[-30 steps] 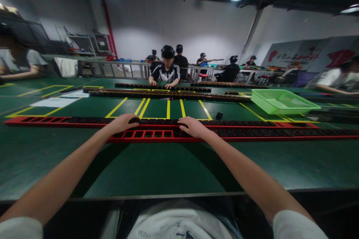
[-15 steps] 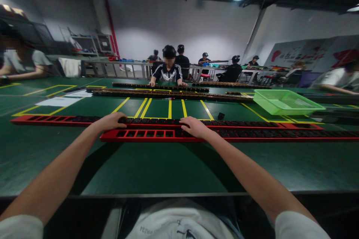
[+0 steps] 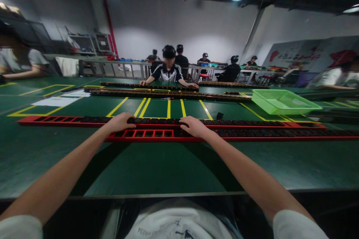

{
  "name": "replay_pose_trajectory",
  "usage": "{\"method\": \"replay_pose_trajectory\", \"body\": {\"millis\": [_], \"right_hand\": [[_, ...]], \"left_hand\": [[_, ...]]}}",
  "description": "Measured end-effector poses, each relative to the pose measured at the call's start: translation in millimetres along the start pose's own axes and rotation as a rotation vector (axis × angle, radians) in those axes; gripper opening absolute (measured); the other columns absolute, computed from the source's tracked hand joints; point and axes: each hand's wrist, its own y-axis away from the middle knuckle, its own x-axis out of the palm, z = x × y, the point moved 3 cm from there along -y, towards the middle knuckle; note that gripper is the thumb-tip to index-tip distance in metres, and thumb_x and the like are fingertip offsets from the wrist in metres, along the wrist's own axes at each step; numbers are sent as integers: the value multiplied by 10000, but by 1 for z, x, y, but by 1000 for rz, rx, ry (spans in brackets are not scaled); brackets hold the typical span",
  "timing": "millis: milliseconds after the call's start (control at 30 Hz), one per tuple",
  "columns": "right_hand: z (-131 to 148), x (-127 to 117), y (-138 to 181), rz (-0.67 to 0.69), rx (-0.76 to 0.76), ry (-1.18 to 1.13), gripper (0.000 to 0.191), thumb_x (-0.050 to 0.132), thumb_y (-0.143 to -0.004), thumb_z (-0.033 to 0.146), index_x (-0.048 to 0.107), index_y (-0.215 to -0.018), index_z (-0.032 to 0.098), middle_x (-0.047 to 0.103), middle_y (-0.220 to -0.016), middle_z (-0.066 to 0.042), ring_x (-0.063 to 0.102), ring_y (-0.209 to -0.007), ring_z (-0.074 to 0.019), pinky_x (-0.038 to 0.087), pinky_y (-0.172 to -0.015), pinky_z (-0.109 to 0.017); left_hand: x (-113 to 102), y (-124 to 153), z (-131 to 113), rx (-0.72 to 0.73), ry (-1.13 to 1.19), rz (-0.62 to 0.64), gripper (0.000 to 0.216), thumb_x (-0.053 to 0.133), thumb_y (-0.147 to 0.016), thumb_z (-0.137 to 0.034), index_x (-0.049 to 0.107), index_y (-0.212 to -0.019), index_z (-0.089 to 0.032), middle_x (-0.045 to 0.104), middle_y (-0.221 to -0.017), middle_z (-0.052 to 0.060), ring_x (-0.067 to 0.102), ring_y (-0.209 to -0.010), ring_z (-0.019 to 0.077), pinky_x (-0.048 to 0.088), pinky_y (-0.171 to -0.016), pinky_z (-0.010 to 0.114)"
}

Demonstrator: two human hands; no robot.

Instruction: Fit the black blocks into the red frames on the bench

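Two long red slotted strips lie side by side across the green table, many of their slots filled with black square pieces. My left hand (image 3: 121, 121) is closed over the far red strip (image 3: 60, 124), fingers curled onto its black pieces. My right hand (image 3: 194, 126) is bent over the near red strip (image 3: 157, 139), just right of its unfilled slots, with the fingertips reaching the far one. The undersides of both hands are hidden. A loose black piece (image 3: 220, 115) lies behind the far strip.
A green plastic basket (image 3: 286, 108) stands at the right. Dark long strips (image 3: 174, 95) lie across the table beyond yellow tape lines. White paper (image 3: 56, 101) is at the left. A person (image 3: 168, 71) sits opposite, hands on another strip; others sit to both sides.
My left hand and the far red strip have slid to the right. My right hand and the near strip have hardly moved. The person opposite has shifted their hands apart.
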Motion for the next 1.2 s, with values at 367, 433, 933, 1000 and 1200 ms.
{"method": "replay_pose_trajectory", "body": {"millis": [367, 433, 933, 1000, 1200], "right_hand": [[-1, -1, 1, 10, 27, -44, 365, 513, -984, 349, 664, -1244, 142, 654, -1286, -151, 586, -1208, -286, 458, -1047, -440], [-1, -1, 2, 12, 57, -54, 388, 521, -978, 353, 637, -1283, 143, 653, -1285, -151, 593, -1194, -292, 474, -1026, -445], [0, -2, 1, 3, 25, -13, 316, 529, -976, 317, 690, -1190, 150, 665, -1271, -142, 598, -1187, -287, 477, -1028, -442], [0, -1, 1, -5, 17, -19, 315, 526, -979, 320, 697, -1177, 146, 667, -1266, -149, 601, -1185, -287, 478, -1028, -446], [-1, -1, 1, -18, 8, -28, 315, 533, -979, 328, 704, -1175, 151, 673, -1259, -145, 602, -1188, -280, 471, -1043, -447]], "left_hand": [[8, 3, 6, 4, 97, -62, 580, 616, -763, -625, 684, -1146, -195, 703, -1133, 104, 644, -1047, 297, 493, -939, 395], [10, 3, 6, -3, 91, -56, 593, 615, -766, -622, 674, -1166, -187, 693, -1156, 109, 636, -1057, 293, 488, -949, 398], [13, 1, 10, -16, 81, -48, 622, 597, -768, -646, 664, -1192, -195, 687, -1185, 116, 635, -1073, 304, 484, -946, 406], [14, 0, 11, -15, 79, -44, 636, 589, -772, -656, 661, -1197, -189, 686, -1186, 120, 635, -1073, 304, 483, -951, 409], [14, 1, 12, -15, 73, -32, 645, 584, -776, -666, 651, -1213, -197, 683, -1197, 113, 635, -1079, 299, 483, -956, 399]]}}
